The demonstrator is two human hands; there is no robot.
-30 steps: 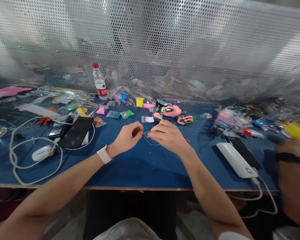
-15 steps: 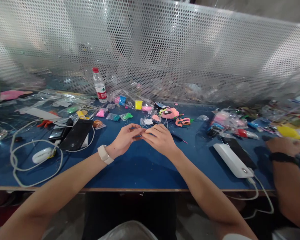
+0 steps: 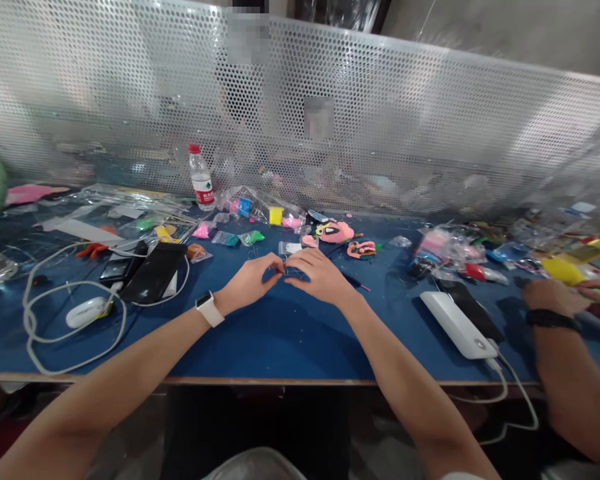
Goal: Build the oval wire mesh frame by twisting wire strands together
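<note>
My left hand (image 3: 253, 281) and my right hand (image 3: 316, 275) meet fingertip to fingertip over the blue table (image 3: 280, 333). Both are pinched closed on something small and thin between them, too small to name; it may be a fine wire or thread. A white watch band (image 3: 209, 309) sits on my left wrist. Just beyond the hands lie small bags of coloured clay (image 3: 240, 237) and a pink clay figure (image 3: 334, 231) with an orange piece (image 3: 361, 249) beside it.
A water bottle (image 3: 201, 179) stands by the perforated metal screen (image 3: 330, 113). Left lie a black wallet (image 3: 154, 272), a phone, a white cable (image 3: 55, 333). At right sits a white power bank (image 3: 457, 324), and another person's hand (image 3: 555, 297) with a black wristband.
My hands have stayed together, shifting a little nearer each other. The view has tilted up. The other person's hand at right has moved slightly left and up.
</note>
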